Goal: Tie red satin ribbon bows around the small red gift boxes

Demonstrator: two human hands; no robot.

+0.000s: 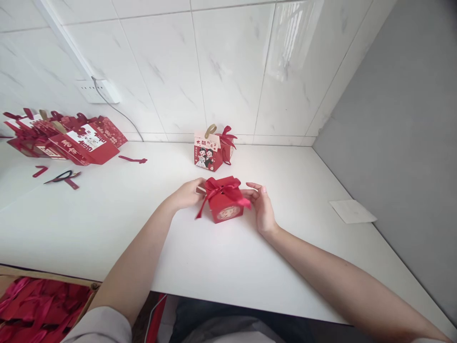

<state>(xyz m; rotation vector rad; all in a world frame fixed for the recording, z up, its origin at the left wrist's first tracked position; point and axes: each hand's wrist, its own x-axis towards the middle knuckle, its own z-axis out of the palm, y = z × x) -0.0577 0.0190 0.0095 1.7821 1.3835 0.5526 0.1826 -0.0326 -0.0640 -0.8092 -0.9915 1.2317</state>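
Observation:
A red gift box (pixel 228 212) with a round printed emblem stands on the white table in front of me. A red ribbon bow (pixel 218 189) is tied across its top, one tail hanging down at the left and the other at the right. My left hand (pixel 189 194) grips the box at its left side, with some fingertips hidden behind it. At the right side is my right hand (pixel 263 207), fingers apart and curved toward the box. Its lower fingertips come up to the box behind the ribbon tail; whether they press on it I cannot tell.
Two upright gift boxes (pixel 208 155) stand near the tiled wall. At left lie several red boxes (pixel 85 143), scissors (pixel 64 176) and loose ribbon pieces (pixel 133 159). A carton (pixel 93 287) holds ribboned red boxes at lower left. White paper (pixel 352 211) lies at right.

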